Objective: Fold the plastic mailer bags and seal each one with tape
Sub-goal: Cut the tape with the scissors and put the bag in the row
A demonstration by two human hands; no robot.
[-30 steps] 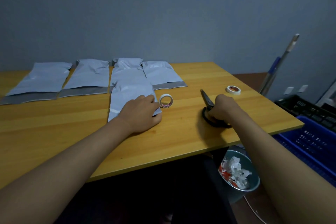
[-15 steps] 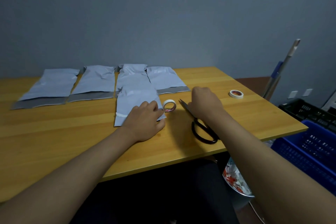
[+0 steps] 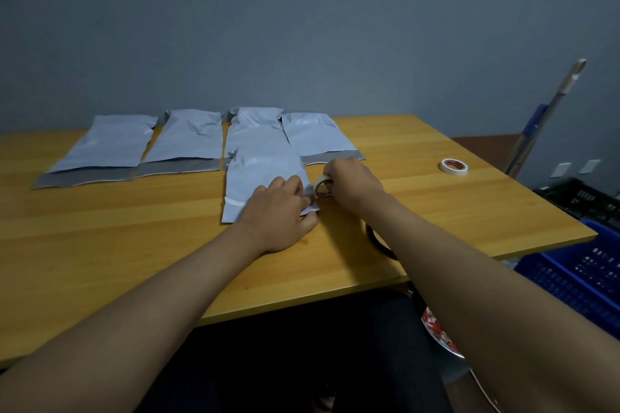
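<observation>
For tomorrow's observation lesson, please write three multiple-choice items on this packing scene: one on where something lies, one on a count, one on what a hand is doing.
1. Where does the spare tape roll lie?
A. On the table, toward its right side
B. In the blue crate
C. On a mailer bag

2. How many tape rolls are in view?
A. One
B. Two
C. Four

3. What is the right hand doing?
A. Resting flat on bare wood
B. Holding the scissors
C. Gripping the tape roll beside the folded mailer bag

Answers:
1 A: it sits alone on the wood, apart from bags and hands.
2 B: one lies by itself, one is at the right hand.
3 C: its fingers curl round the roll, while the left hand presses the bag and the scissors lie under the forearm.
</observation>
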